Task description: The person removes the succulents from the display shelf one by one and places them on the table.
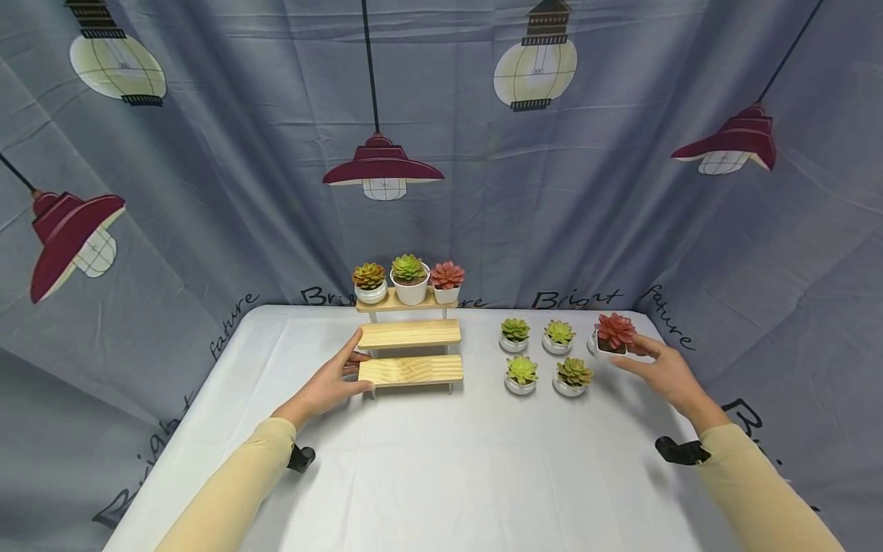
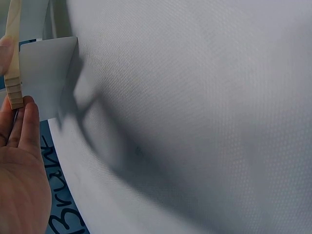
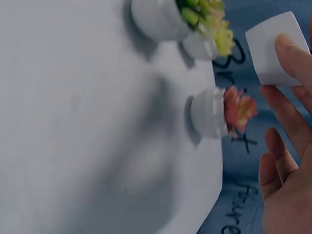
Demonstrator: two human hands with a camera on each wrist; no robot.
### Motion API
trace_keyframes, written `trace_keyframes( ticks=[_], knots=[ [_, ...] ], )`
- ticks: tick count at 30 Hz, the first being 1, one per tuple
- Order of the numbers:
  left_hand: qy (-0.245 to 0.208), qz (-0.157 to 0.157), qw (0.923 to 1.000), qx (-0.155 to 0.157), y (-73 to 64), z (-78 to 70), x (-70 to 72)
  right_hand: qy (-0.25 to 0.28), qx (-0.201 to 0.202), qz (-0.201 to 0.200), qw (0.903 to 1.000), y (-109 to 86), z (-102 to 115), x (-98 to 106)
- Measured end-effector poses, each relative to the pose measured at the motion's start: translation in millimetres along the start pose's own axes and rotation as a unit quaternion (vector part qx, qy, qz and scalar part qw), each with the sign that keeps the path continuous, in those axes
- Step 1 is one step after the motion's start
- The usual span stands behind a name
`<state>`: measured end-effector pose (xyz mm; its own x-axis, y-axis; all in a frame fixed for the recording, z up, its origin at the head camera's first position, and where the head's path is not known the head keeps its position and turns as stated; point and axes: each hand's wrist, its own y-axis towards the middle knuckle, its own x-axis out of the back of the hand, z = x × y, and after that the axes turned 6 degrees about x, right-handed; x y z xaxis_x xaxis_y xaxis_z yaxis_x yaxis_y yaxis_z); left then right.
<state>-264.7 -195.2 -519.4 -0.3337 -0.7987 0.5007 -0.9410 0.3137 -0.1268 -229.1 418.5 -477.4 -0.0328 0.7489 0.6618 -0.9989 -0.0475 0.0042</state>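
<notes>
A three-step wooden plant stand with white supports stands on the white table. My left hand grips its left side, thumb at the bottom step and fingers higher up; in the left wrist view, thumb and fingertips touch a wooden board. On the top step stand an orange-green succulent, a green succulent and a red succulent, all in white pots. My right hand pinches a square white pot with a red succulent, held above the table.
Several green succulents in round white pots, among them a front one, stand between the stand and my right hand. Below the held pot, another red succulent in a round pot sits on the table. A grey-blue curtain hangs behind.
</notes>
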Motion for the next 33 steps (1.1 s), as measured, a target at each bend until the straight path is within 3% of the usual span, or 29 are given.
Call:
trace_keyframes(
  ticks=[9,17,33],
  knots=[
    [-0.012,-0.002,0.9999,-0.008,-2.3,-2.9,-1.1,-0.025,-0.008,0.03,0.9992,-5.8,-26,6],
    [-0.008,-0.003,0.9999,-0.011,-1.1,-0.5,-0.9,0.0,-0.033,0.062,0.9975,-10.3,-46,5],
    [-0.012,-0.002,0.9999,0.006,-1.3,-2.1,-1.2,-0.003,-0.082,0.088,0.9928,-9.6,-64,-3]
  ],
)
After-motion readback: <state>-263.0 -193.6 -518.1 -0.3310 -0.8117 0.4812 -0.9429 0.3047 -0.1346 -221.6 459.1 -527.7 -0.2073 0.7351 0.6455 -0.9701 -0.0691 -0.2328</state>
